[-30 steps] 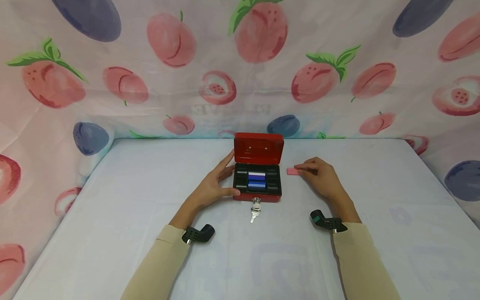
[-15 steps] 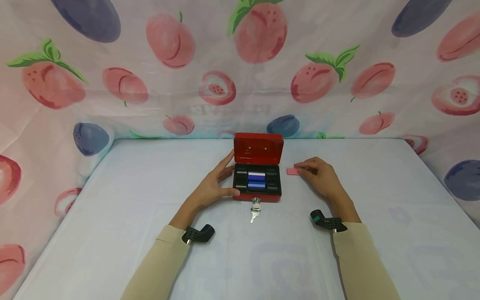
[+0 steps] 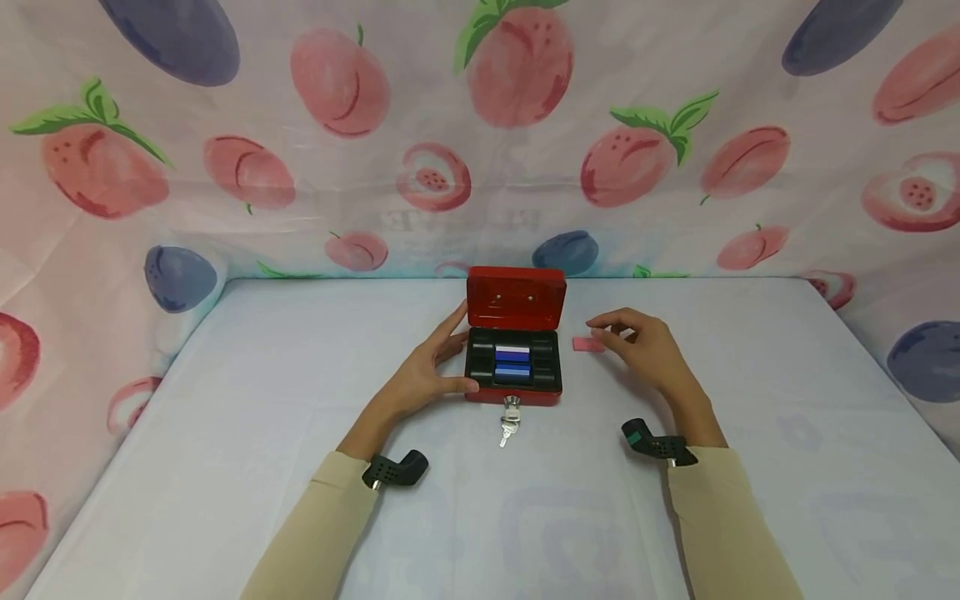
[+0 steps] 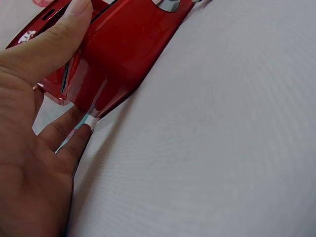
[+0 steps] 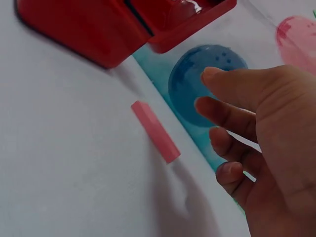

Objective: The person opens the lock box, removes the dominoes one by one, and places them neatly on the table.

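A fruit-printed fabric backdrop (image 3: pixel 517 179) rises behind the white-covered table (image 3: pixel 570 525). On it stands a red metal cash box (image 3: pixel 540 398), lid raised; the left hand (image 3: pixel 423 379), fingers extended, rests against its left side. The right hand (image 3: pixel 647 346), fingers relaxed, has just lifted clear of the pink rectangular block (image 3: pixel 582 344) right of the box; the block appears released.

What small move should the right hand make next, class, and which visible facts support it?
It should probably reach over to the blue piece nearest the lock: the right hand, at the pink block half a second ago, has now come off it, leaving it on the table. The lid stands open; the left hand holds the box.
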Demonstrator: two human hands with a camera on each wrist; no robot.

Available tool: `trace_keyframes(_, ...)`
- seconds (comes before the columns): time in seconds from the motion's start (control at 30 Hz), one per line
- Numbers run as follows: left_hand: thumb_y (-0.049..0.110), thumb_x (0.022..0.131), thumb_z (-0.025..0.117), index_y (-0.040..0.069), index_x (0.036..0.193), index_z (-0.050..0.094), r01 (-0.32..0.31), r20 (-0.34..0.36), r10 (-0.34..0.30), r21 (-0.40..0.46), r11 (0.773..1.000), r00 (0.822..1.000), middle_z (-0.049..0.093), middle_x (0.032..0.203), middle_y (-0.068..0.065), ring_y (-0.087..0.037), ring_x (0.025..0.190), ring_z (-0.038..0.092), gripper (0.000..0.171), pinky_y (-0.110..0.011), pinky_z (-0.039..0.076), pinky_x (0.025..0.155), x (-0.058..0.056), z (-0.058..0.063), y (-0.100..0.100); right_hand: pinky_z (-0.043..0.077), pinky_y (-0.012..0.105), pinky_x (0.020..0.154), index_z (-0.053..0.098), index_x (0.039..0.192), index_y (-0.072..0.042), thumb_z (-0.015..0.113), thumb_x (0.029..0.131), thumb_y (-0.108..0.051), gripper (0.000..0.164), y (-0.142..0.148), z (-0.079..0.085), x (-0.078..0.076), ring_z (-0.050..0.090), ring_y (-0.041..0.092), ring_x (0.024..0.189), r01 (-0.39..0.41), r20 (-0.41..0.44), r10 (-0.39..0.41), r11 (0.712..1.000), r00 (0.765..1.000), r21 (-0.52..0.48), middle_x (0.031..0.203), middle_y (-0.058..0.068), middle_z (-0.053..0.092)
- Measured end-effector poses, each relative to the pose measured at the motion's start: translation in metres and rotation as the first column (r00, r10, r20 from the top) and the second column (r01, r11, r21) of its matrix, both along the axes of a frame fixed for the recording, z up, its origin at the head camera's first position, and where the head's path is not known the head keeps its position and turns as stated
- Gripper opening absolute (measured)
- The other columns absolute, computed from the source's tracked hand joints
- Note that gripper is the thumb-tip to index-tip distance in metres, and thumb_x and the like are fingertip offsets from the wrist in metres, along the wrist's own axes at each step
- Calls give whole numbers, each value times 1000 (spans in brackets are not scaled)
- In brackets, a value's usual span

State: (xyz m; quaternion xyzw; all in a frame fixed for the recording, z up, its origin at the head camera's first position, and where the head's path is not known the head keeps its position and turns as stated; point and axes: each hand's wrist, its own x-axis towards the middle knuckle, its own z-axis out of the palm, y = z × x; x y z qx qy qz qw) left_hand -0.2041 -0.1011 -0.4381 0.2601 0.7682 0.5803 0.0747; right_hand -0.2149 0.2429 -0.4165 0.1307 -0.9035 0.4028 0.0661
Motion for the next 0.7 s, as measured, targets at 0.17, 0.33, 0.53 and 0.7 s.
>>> trace_keyframes(0.17,14,75,83,40,152,15,0,8,0,1,1000,1000,22,155,12,-20,135,36,106,-43,29,110,1,2,0,49,36,76,70,112,-12,66,92,-26,25,-7,11,2,54,19,91,-69,26,69,998,997,-2,105,2,67)
trace_keyframes(0.33,15,75,83,41,152,16,-5,8,5,-4,1000,1000,22,155,11,-21,135,36,106,-43,30,110,1,2,1,48,31,73,71,110,-10,68,90,-23,24,-18,19,4,53,16,91,-127,15,128,992,992,-23,101,-1,67)
trace_keyframes(0.53,16,75,83,41,152,15,-4,6,4,-8,1000,1000,23,155,10,-21,135,36,106,-42,30,110,1,1,0,47,29,68,72,108,-13,69,90,-23,21,-30,26,7,52,16,88,-178,11,178,983,984,-39,97,-3,66)
trace_keyframes(0.7,17,75,83,40,152,15,-4,0,4,-12,1000,1000,25,155,9,-21,135,36,106,-42,30,110,1,1,0,46,30,67,72,108,-14,69,90,-21,20,-40,28,9,52,17,87,-199,23,200,979,979,-43,96,-3,65)
